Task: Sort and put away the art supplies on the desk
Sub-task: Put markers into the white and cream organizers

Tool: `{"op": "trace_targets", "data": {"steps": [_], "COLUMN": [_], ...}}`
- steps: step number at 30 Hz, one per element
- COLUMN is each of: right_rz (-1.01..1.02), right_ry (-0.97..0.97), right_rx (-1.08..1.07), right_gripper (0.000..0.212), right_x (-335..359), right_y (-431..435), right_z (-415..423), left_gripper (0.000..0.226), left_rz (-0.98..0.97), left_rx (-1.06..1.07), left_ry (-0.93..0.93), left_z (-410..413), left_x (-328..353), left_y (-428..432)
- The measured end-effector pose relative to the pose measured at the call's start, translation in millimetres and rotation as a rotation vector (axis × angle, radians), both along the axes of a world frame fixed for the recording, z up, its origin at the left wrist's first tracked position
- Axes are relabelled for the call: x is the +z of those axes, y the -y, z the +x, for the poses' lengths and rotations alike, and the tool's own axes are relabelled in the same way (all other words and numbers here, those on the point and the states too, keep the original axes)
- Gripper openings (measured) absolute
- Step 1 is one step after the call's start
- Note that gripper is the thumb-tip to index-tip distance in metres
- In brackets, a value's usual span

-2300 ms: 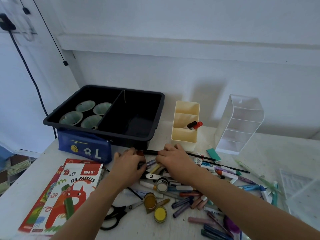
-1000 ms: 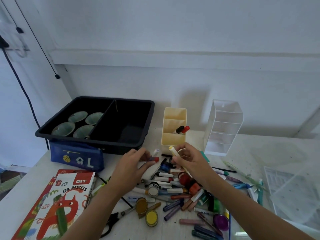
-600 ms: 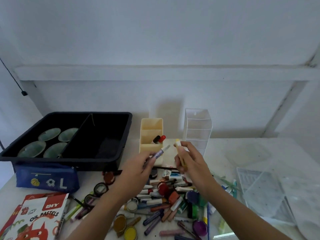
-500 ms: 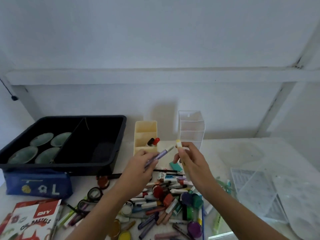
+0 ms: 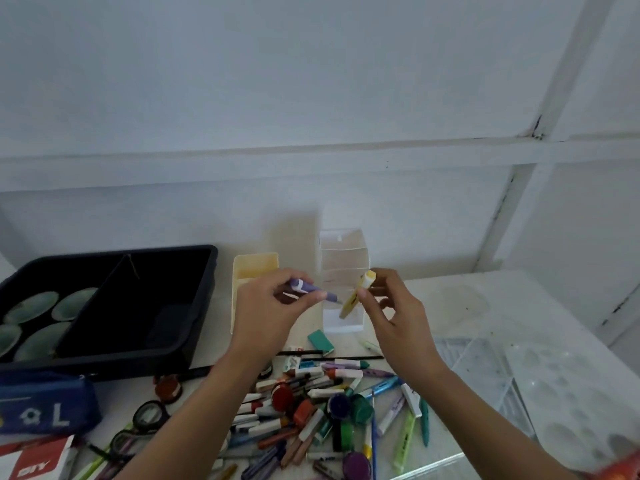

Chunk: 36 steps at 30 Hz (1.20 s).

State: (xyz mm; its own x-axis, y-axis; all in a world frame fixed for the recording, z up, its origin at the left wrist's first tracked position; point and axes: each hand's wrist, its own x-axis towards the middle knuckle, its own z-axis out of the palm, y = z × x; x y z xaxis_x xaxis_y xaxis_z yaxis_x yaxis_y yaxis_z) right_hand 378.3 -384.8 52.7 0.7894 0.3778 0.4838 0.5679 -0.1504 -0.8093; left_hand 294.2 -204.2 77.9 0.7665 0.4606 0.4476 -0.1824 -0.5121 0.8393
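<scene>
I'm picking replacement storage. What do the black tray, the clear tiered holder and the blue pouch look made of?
Black tray: likely moulded plastic, matte with a faint sheen, judging by its rounded rim. Clear tiered holder: probably acrylic or similar rigid plastic; the wall shows through it. Blue pouch: seems fabric, given its soft, rounded shape and printed markings.

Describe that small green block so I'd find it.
Start at the black tray on the left, go right past the cream organizer. In front of the clear organizer lies the teal eraser, a flat block, unlike the slim markers nearby.
</scene>
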Motion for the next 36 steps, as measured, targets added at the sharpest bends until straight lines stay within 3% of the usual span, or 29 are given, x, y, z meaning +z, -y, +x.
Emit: {"op": "trace_targets", "data": {"steps": [5,8,10,13,16,22,29,36], "right_rz": [0.062,0.086,0.075,0.039,-0.039,-0.230,-0.373,-0.430], "right_ry": [0.111,0.145,0.175,0.229,0.312,0.557,0.566,0.653], "right_rx": [-0.037,-0.069,-0.083,-0.088,-0.095,-0.230,-0.126,-0.113], "right_gripper": [0.010,0.011,0.015,0.017,0.015,0.015,0.017,0.015], "right_x": [11.8,20.4,24.6,24.4,14.5,-3.1,-12.5,-11.0], "right_y": [1.6,1.1,-1.6,-6.5,-10.9,-19.8,-25.5,-25.5], "right_z": [4.8,10.7,15.7,24.8,36.4,56.3,74.2,82.3], "left_gripper": [0.010,0.030,0.028,0.014,0.013,0.021,0.025,0.049], "left_rz": [0.193,0.250,0.261,0.345,0.465,0.497,0.577,0.697], "left_rx": [-0.021,0.007,0.021,0.028,0.025,-0.011,-0.055,-0.090], "left_ry": [0.082,0.186,0.202,0.166,0.137,0.057,-0.083,-0.147], "left_z": [9.9,13.4,19.2,31.3,42.7,61.3,78.4,76.6], "left_x": [14.7,23.3,23.7,16.9,8.2,-3.3,-5.5,-17.0], "left_y": [-2.4,-1.2,-2.0,-3.0,-2.0,-8.3,-24.3,-38.6]}}
